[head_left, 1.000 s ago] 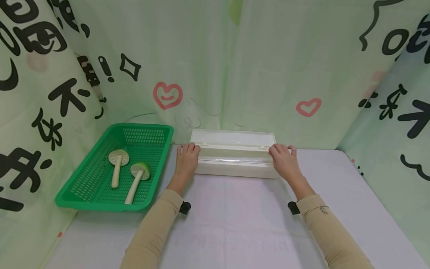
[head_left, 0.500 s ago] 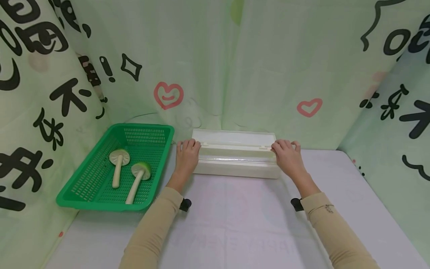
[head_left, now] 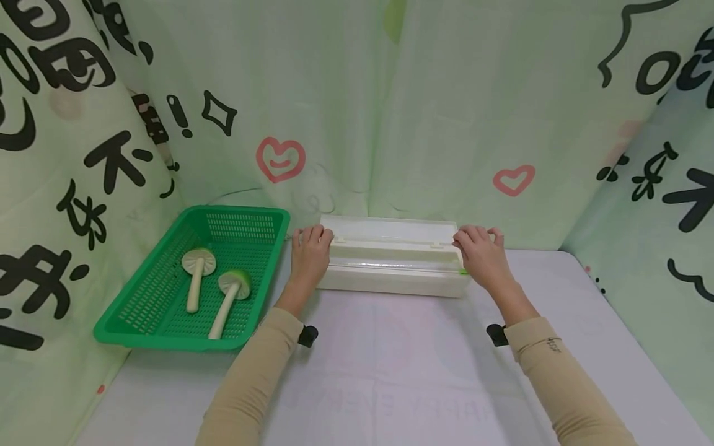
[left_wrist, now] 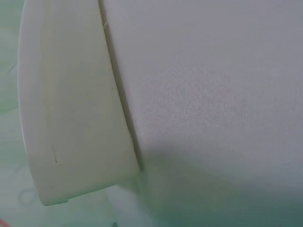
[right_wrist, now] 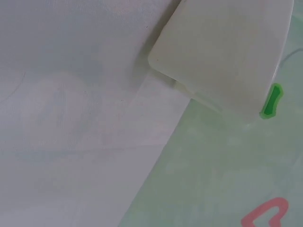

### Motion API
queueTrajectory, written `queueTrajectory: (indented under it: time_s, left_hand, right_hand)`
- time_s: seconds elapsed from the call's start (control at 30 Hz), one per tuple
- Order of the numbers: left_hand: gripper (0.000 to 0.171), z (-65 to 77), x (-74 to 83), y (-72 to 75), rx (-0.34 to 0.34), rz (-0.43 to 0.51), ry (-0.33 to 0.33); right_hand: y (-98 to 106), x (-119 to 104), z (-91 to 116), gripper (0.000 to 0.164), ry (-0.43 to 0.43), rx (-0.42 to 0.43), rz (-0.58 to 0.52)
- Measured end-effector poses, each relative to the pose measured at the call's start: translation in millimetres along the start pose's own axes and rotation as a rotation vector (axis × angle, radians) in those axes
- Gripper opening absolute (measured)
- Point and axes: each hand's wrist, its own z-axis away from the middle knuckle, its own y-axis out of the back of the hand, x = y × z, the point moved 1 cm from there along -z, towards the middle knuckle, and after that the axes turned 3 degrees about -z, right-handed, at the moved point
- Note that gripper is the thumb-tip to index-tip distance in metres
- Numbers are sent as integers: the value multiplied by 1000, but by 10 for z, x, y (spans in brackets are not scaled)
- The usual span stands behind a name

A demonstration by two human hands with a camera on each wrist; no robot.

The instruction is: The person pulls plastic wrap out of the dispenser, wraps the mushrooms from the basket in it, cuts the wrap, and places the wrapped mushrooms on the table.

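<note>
A white plastic wrap dispenser (head_left: pixel 390 284) lies lengthwise at the back of the table, its lid (head_left: pixel 390 228) raised towards the curtain. Clear film (head_left: pixel 390 263) shows inside, in front of a pale bar (head_left: pixel 385 249). My left hand (head_left: pixel 310 260) holds the dispenser's left end, fingers bent over the top. At the opposite end, the curled fingers of my right hand (head_left: pixel 484 259) grip by the lid's corner; the fingertips are partly hidden. Just below them a small green tab (head_left: pixel 463 271) sticks out. Both wrist views show a dispenser end (left_wrist: pixel 85 104) but no hand.
To the left stands a green basket (head_left: pixel 167 341) with two mushroom-shaped items, white-stemmed with green-edged caps, one nearer (head_left: pixel 234 284) and one farther (head_left: pixel 198 263). A white cloth covers the table (head_left: pixel 390 371). Pale green printed curtains (head_left: pixel 446 111) enclose the back and sides.
My right hand has shifted slightly to the right, and the green tab at the dispenser's right end has come into view. The left hand has stayed in place.
</note>
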Motion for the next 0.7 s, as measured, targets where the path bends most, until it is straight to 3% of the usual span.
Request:
queueTrajectory:
  time_s: [0.17, 0.37, 0.7]
  left_hand:
    - [4, -40, -5, 21, 16, 4, 6]
    - [4, -91, -13, 55, 68, 5, 0]
    - [6, -193, -19, 159, 69, -10, 5]
  right_hand:
    - [50, -6, -27, 45, 7, 12, 0]
    - [113, -16, -66, 8, 2, 14, -2]
    - [202, -30, -143, 11, 3, 31, 12]
